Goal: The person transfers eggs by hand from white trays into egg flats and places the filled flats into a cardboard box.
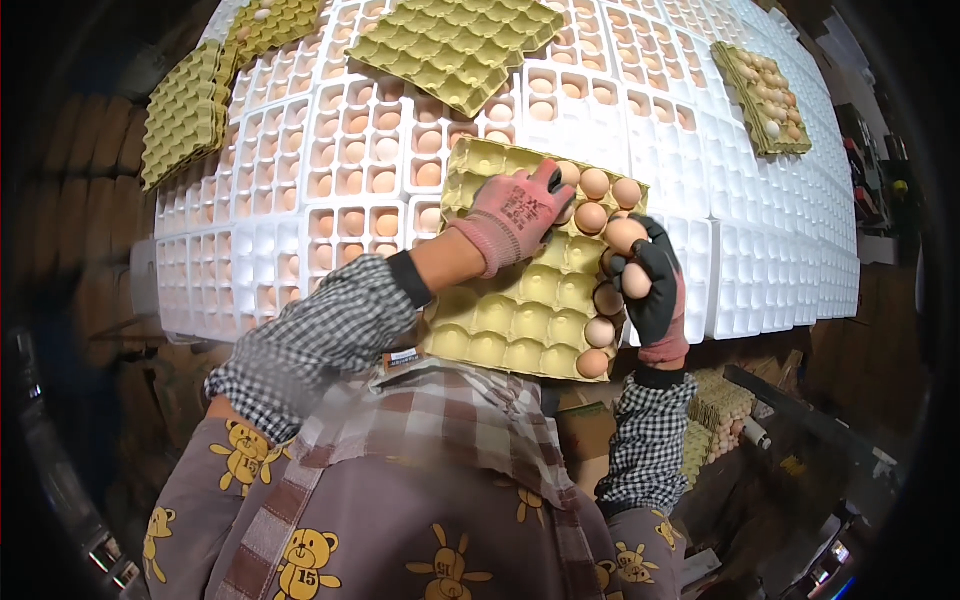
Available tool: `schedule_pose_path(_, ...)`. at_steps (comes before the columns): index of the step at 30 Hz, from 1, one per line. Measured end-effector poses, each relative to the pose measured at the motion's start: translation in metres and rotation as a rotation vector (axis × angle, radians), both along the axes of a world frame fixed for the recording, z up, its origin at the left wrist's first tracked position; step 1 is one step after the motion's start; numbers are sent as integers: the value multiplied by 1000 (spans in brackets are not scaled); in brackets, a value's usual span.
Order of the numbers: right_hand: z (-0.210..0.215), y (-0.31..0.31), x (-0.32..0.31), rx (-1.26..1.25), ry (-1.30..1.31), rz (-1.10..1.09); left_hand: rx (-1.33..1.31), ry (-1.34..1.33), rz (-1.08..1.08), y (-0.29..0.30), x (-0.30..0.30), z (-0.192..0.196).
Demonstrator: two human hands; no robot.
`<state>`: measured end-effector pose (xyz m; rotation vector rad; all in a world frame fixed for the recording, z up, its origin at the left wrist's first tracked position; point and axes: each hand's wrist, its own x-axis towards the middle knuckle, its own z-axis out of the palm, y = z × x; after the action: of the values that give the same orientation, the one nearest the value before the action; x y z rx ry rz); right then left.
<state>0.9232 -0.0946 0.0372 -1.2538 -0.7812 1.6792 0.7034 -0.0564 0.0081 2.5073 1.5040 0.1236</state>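
A yellow pulp egg tray (500, 310) lies in front of me, its right column and part of its top rows filled with brown eggs (594, 183). My left hand (515, 210), in a pink glove with dark fingertips, reaches over the tray with its fingers curled round an egg (568, 173) in the upper part. My right hand (657, 285), in a black and pink glove, is closed on two eggs: an upper egg (626, 236) and a lower egg (636, 281). It is above the tray's right edge and partly hides the eggs there.
White foam trays (270, 250) cover the table; many on the left hold eggs. An empty yellow tray (455, 50) rests on them at the back. More yellow trays (185, 120) lean at the left. Another egg-filled tray (770, 100) lies at the right.
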Motion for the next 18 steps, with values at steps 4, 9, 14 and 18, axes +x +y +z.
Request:
schedule_pose_path(4,-29,39,15,658,-594,193,-138,-524,169,19,-11,-3)
schedule_pose_path(9,-37,51,-24,891,-1677,578,43,-64,51,49,-7,16)
schedule_pose_path(14,-54,52,9,576,-860,341,22,217,-238,57,20,17)
schedule_pose_path(18,-35,1,-2,693,-451,152,-131,-258,171,34,-16,16)
